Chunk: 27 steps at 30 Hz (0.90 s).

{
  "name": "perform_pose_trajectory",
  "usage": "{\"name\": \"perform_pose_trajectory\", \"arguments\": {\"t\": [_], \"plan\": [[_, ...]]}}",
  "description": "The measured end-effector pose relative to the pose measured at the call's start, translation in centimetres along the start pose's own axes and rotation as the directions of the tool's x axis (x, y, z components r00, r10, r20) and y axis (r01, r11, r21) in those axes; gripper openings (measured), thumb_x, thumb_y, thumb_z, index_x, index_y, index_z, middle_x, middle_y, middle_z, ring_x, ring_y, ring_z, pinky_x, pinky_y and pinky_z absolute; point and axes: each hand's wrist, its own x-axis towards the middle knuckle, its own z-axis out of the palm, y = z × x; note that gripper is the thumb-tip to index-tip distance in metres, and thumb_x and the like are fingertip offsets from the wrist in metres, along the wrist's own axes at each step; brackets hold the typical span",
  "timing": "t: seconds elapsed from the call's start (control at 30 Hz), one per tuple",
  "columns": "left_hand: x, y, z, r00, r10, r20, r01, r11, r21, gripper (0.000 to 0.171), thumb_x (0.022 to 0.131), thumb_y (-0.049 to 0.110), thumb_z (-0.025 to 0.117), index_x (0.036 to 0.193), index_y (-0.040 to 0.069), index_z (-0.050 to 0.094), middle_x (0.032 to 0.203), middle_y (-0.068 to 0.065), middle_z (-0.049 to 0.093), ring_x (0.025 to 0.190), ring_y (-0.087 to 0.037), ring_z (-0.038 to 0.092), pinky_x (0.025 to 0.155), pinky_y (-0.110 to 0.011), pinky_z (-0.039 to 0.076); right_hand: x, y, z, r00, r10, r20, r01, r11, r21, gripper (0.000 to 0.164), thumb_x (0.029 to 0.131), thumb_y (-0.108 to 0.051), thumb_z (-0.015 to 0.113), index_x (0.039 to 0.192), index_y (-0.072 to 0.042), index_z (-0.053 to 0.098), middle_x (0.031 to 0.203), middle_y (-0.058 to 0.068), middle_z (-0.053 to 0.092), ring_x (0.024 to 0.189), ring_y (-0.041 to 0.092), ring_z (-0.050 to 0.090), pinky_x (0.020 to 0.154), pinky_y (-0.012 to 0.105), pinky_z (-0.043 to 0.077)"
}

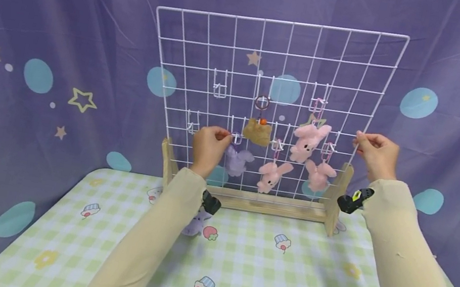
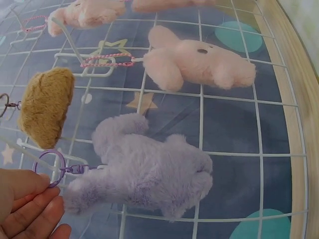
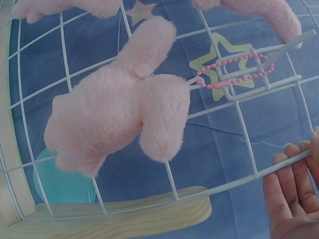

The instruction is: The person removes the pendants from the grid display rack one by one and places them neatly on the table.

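My left hand [image 1: 209,149] pinches the purple ring [image 2: 64,169] of a purple plush bunny keychain [image 2: 154,169] between thumb and fingers. That ring is at a hook of the white wire grid [image 1: 274,52], and the bunny hangs in front of the wires. My right hand [image 1: 379,154] holds the grid's right edge wire, with fingers [image 3: 279,194] behind it. Nearest to it hangs a pink plush bunny [image 3: 119,114] on a pink bead chain [image 3: 234,62]. Beside the purple bunny, a brown plush charm [image 1: 257,132] hangs from a dark ring [image 1: 263,96].
More pink bunnies hang on the grid, one upper right [image 1: 309,142] and one lower middle [image 1: 272,176]. Bare hooks [image 1: 219,91] are at left. A wooden base [image 1: 265,205] supports the grid on a checkered tablecloth [image 1: 251,260]. Another purple plush [image 1: 195,226] lies partly behind my left forearm.
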Motion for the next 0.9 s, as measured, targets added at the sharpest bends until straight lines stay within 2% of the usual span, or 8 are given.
{"name": "perform_pose_trajectory", "arguments": {"t": [0.17,0.3,0.37,0.47,0.57,0.6,0.7,0.9], "plan": [[-0.1,0.0,-0.6,0.999,0.038,-0.002,-0.038,0.999,-0.013,0.010,0.084,0.010,0.069,0.085,0.002,0.073,0.081,-0.011,0.071,0.071,-0.022,0.065,0.066,-0.033,0.052,-0.4,-0.4,0.2,1.000,-0.005,0.003,0.005,1.000,0.017,0.021,0.079,-0.023,0.077,0.091,-0.006,0.072,0.080,0.004,0.071,0.069,0.015,0.067,0.062,0.023,0.055],[-0.2,0.1,-1.1,0.998,0.063,-0.019,-0.063,0.998,-0.006,0.010,0.084,0.011,0.069,0.086,0.002,0.073,0.081,-0.010,0.072,0.071,-0.021,0.066,0.067,-0.033,0.051,0.7,0.7,-0.1,0.999,0.010,-0.032,-0.010,1.000,0.005,0.028,0.078,-0.028,0.078,0.093,-0.005,0.072,0.085,0.008,0.072,0.073,0.016,0.068,0.061,0.021,0.055],[-0.3,0.1,-1.3,0.997,0.070,-0.029,-0.070,0.998,0.001,0.010,0.084,0.012,0.070,0.085,0.003,0.074,0.080,-0.010,0.072,0.070,-0.021,0.066,0.066,-0.033,0.051,0.8,0.5,-0.2,0.999,0.029,-0.016,-0.029,1.000,-0.001,0.028,0.080,-0.027,0.075,0.095,-0.003,0.072,0.087,0.009,0.072,0.076,0.017,0.069,0.065,0.022,0.055],[-0.4,0.2,-1.6,0.997,0.071,-0.033,-0.071,0.997,-0.002,0.010,0.083,0.012,0.070,0.085,0.003,0.073,0.079,-0.010,0.071,0.069,-0.020,0.065,0.065,-0.032,0.051,2.2,1.9,-0.7,1.000,0.025,-0.013,-0.025,1.000,-0.009,0.033,0.078,-0.031,0.077,0.097,-0.004,0.072,0.089,0.008,0.073,0.078,0.017,0.069,0.065,0.022,0.055],[-0.6,0.4,-1.8,0.997,0.075,-0.031,-0.075,0.997,-0.010,0.009,0.083,0.012,0.071,0.085,0.003,0.073,0.079,-0.010,0.071,0.069,-0.020,0.065,0.064,-0.031,0.051,4.2,4.0,-1.4,1.000,-0.024,0.012,0.024,1.000,-0.020,0.038,0.076,-0.035,0.078,0.099,-0.005,0.071,0.090,0.007,0.073,0.079,0.016,0.069,0.067,0.022,0.055],[-0.7,0.5,-1.9,0.996,0.081,-0.031,-0.081,0.997,-0.010,0.009,0.083,0.012,0.071,0.085,0.003,0.073,0.079,-0.010,0.071,0.069,-0.020,0.065,0.064,-0.031,0.052,5.3,5.6,-1.7,0.998,-0.062,-0.002,0.062,0.998,-0.034,0.043,0.072,-0.039,0.080,0.100,-0.007,0.071,0.090,0.005,0.073,0.079,0.016,0.069,0.064,0.022,0.055],[-0.9,0.8,-2.1,0.994,0.102,-0.029,-0.102,0.995,-0.011,0.010,0.083,0.012,0.071,0.085,0.002,0.073,0.079,-0.010,0.072,0.069,-0.020,0.066,0.064,-0.031,0.052,6.7,7.3,-2.1,0.992,-0.129,-0.004,0.129,0.991,-0.041,0.045,0.071,-0.040,0.080,0.099,-0.006,0.071,0.089,0.007,0.072,0.078,0.019,0.069,0.063,0.022,0.055],[-1.4,1.2,-2.5,0.991,0.134,-0.021,-0.134,0.991,-0.027,0.010,0.084,0.011,0.071,0.085,0.001,0.073,0.079,-0.011,0.072,0.068,-0.020,0.066,0.065,-0.031,0.053,7.0,7.9,-2.2,0.988,-0.154,-0.019,0.152,0.986,-0.063,0.046,0.072,-0.041,0.079,0.099,-0.005,0.070,0.091,0.009,0.072,0.080,0.020,0.069,0.063,0.022,0.055]]}}
